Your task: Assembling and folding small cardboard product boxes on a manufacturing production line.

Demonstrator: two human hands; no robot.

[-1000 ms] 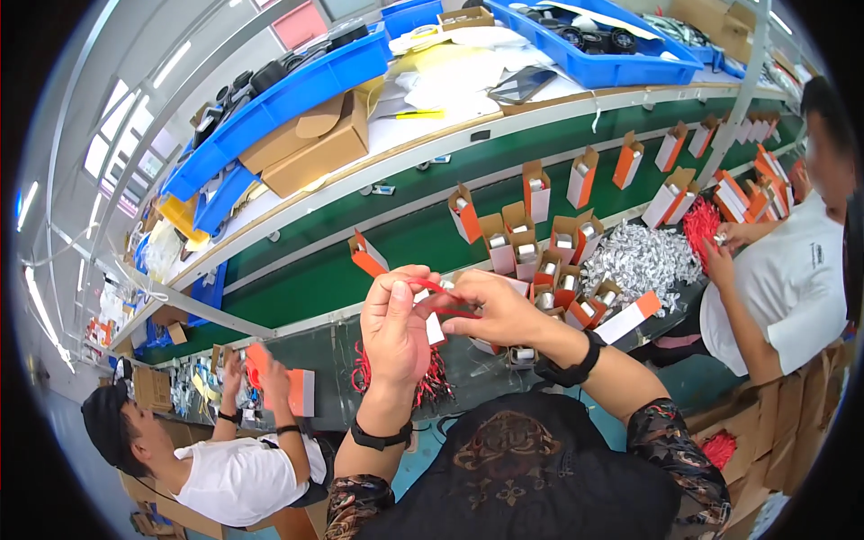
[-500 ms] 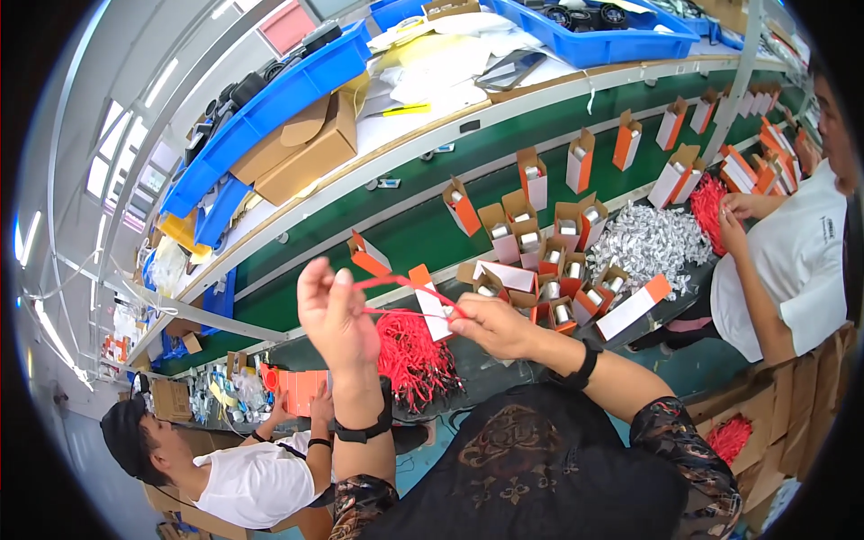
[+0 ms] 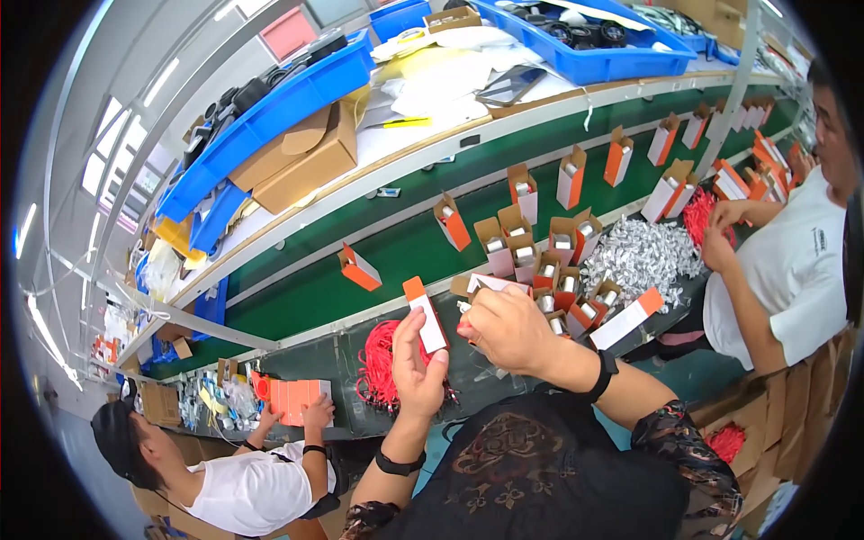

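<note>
My left hand (image 3: 419, 367) is held up with its fingers straight and the thumb apart, nothing visible in it. Behind it lies a pile of red cords (image 3: 378, 364) with dark ends. My right hand (image 3: 511, 331) is closed in a fist, a small whitish piece (image 3: 463, 307) poking out by the thumb side. The red cord seen in it earlier is mostly hidden in the fist. Between and beyond my hands lies a closed white-and-orange box (image 3: 427, 315). Just past my right hand stand several open boxes (image 3: 525, 255) with white cylindrical items inside.
A heap of silvery small packets (image 3: 641, 250) lies to the right, near a co-worker in white (image 3: 772, 270). Another co-worker (image 3: 243, 486) handles orange boxes (image 3: 297, 401) at left. More open boxes stand on the green belt (image 3: 310, 310). Blue trays (image 3: 261, 126) sit on the shelf.
The red cord stretched between my hands is no longer visible there. My left hand has let go and moved down and right; my right hand has closed into a fist.
</note>
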